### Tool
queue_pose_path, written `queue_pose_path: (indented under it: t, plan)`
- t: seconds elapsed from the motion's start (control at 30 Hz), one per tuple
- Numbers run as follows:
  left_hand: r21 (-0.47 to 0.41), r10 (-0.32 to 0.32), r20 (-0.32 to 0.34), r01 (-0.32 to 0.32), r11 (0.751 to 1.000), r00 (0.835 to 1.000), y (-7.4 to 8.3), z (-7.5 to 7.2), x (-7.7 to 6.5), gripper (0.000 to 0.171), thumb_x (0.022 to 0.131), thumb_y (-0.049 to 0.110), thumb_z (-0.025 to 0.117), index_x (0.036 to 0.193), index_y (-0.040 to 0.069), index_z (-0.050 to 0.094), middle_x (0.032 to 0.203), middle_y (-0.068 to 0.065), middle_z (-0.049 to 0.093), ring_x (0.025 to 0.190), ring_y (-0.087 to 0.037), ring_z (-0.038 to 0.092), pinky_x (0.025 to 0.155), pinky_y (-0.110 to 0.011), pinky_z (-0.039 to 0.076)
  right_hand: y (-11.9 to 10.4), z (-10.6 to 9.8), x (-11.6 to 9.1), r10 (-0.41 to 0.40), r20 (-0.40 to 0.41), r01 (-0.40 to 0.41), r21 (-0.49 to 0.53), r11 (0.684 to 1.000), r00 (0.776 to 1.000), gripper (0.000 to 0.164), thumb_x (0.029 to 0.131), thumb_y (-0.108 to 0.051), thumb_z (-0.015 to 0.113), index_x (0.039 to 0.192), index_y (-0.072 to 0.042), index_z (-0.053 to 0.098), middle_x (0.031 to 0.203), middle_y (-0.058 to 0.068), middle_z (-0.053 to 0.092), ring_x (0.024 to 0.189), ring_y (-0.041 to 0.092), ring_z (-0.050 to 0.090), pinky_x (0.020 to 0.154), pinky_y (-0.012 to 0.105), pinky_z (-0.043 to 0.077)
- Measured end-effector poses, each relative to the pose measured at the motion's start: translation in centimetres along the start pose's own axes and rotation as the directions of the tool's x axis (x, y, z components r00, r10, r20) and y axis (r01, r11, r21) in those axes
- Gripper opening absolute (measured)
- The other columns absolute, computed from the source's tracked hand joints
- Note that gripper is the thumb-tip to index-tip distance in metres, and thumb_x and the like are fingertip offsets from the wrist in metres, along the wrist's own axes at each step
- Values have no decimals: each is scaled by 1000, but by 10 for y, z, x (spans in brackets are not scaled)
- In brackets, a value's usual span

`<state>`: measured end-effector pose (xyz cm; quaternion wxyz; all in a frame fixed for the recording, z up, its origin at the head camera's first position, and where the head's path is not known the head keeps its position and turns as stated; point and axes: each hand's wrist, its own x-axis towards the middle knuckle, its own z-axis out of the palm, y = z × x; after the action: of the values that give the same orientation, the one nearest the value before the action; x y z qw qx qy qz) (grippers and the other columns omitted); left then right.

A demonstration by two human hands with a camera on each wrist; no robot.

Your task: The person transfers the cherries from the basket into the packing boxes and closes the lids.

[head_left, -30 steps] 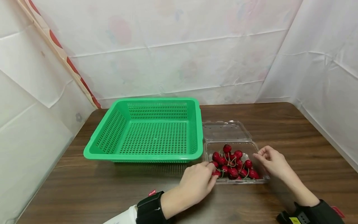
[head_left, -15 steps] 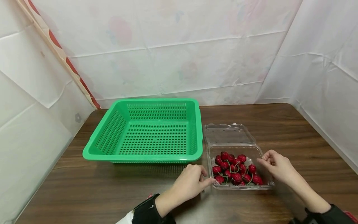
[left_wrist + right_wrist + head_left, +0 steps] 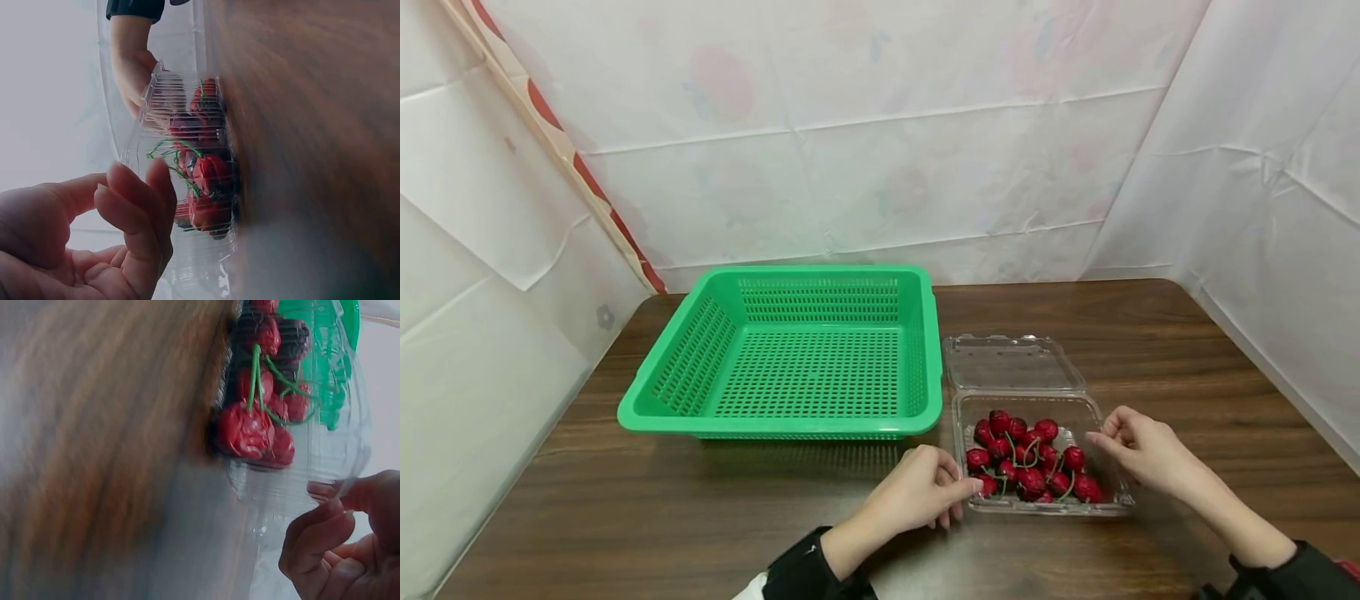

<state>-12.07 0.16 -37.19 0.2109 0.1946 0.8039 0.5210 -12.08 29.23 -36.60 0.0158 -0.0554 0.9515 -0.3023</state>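
A clear plastic clamshell box lies on the table with its lid folded back, away from the person. Dark red cherries with green stems fill much of its base. At the near left corner, the left hand pinches the rim, thumb over the edge and fingers outside the wall. On the opposite side the right hand pinches the right rim between thumb and forefinger. The right wrist view shows that thumb through the clear wall, with the curled fingers outside.
Left of the box stands a green plastic basket with perforated walls and floor, its right rim close to the box. Both sit on a dark wood table. White sheeting hangs behind and at both sides.
The box, with its cherries, has shifted toward the person and slightly right. The left hand has moved from the cherries at the left wall to the near left corner; the right hand moved with the box.
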Motion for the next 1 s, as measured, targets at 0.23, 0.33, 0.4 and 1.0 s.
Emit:
queue_pose_path:
  t: [0.23, 0.33, 0.4, 1.0]
  plan:
    - [-96, -5, 6, 5, 995, 1000, -2, 3, 1, 21, 82, 21, 64, 71, 6, 53, 51, -5, 58, 34, -9, 46, 40, -40, 45, 2, -14, 9, 39, 211, -54, 67, 996, 977, 31, 86, -31, 57, 79, -5, 43, 50, -1, 43, 37, 11, 42, 35, 26, 39]
    - [-112, -8, 14, 9, 994, 1000, -3, 4, 1, 21, 83, 21, 63, 71, 6, 54, 51, -6, 58, 34, -10, 45, 39, -39, 45, 2, -22, 15, 63, 272, -88, 81, 993, 960, 33, 86, -34, 57, 80, -4, 44, 50, 0, 43, 38, 11, 41, 36, 25, 38]
    - [-120, -8, 20, 10, 993, 1000, -3, 4, 1, 21, 83, 21, 63, 71, 6, 54, 51, -7, 58, 34, -10, 45, 38, -39, 44, 3, -28, 20, 77, 285, -104, 82, 991, 955, 35, 86, -36, 55, 81, -4, 44, 50, 1, 44, 40, 11, 41, 37, 24, 38]
    - [-112, 18, 46, -13, 994, 999, -5, 3, 0, 23, 84, 21, 61, 69, 5, 55, 49, -8, 57, 33, -10, 45, 39, -44, 43, 20, -39, 82, 183, 253, -225, 149, 963, 950, 45, 89, -44, 48, 78, -1, 48, 60, 2, 47, 49, 11, 43, 46, 28, 38]
